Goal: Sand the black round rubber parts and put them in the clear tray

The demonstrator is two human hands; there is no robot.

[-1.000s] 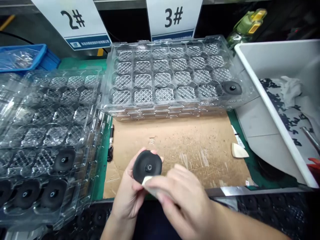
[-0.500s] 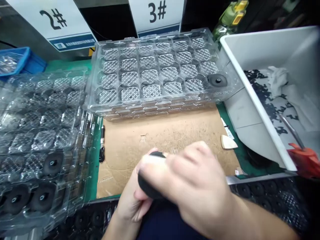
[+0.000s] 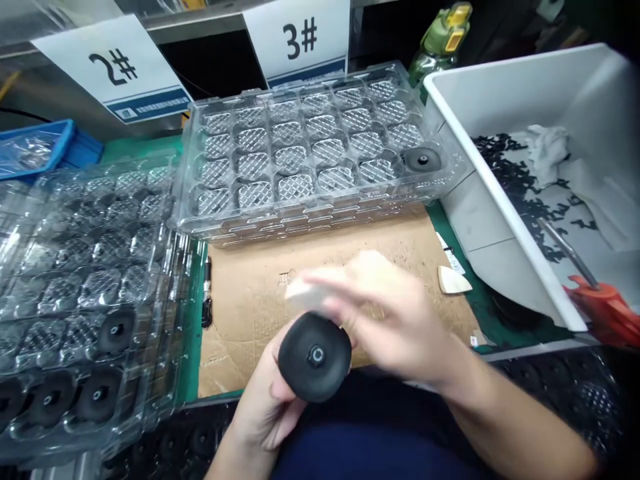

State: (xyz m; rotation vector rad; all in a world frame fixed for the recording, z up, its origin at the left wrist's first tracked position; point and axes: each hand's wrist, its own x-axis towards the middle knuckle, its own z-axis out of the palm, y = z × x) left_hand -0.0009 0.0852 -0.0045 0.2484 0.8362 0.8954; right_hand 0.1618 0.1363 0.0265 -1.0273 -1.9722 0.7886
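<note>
Low in the middle, a black rounded disc-shaped part [image 3: 315,373] with a small metal-lined hub faces up. My left hand [image 3: 270,400] is closed around its left side and underside. Just above the part, my right hand [image 3: 390,313] is blurred by motion, its fingers bent together over a pale piece [image 3: 305,293] too smeared to make out. Whether that piece touches the disc cannot be told. Beneath both hands lies a cardboard sheet [image 3: 250,287].
Clear compartment trays [image 3: 295,157] are stacked behind the cardboard, one black disc [image 3: 421,160] in the front right pocket. More trays [image 3: 90,280] stand left. A pale triangular piece [image 3: 454,280] and a white bin [image 3: 500,187] with a red-handled tool [image 3: 600,300] are at right.
My right hand has lifted off the black disc and moved up, uncovering its face and hub. My left hand keeps its hold in nearly the same place.
</note>
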